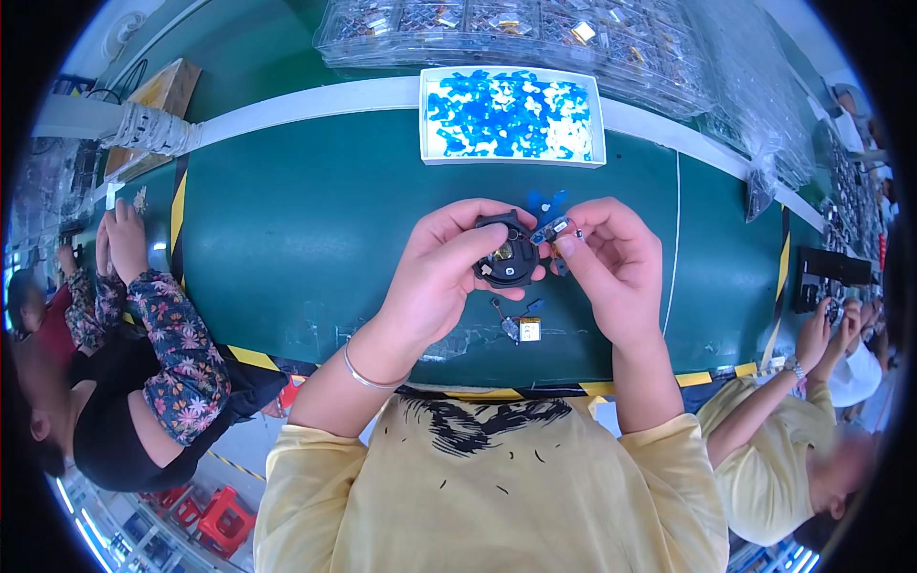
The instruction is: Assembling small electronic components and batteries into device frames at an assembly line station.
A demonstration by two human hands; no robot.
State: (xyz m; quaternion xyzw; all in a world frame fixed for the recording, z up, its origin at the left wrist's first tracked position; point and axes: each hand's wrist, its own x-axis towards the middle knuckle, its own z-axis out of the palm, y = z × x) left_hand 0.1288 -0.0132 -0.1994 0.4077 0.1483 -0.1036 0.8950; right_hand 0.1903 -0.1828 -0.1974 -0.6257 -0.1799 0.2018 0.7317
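My left hand is closed around a round black watch case, its open inner side facing up and the thumb resting on its rim. Between the thumb and fingers of my right hand is a small circuit board, held right beside the case's upper right edge. Just beyond it lie some blue film pieces. On the green table below my hands rests a small battery with a little part and thin wires attached. My fingers partly hide the board's lower end.
A white box of blue and white pieces stands ahead. Behind it are clear plastic trays with small electronic parts. Co-workers sit on both sides; one floral sleeve reaches the table at left. Striped tape marks the table's near edge.
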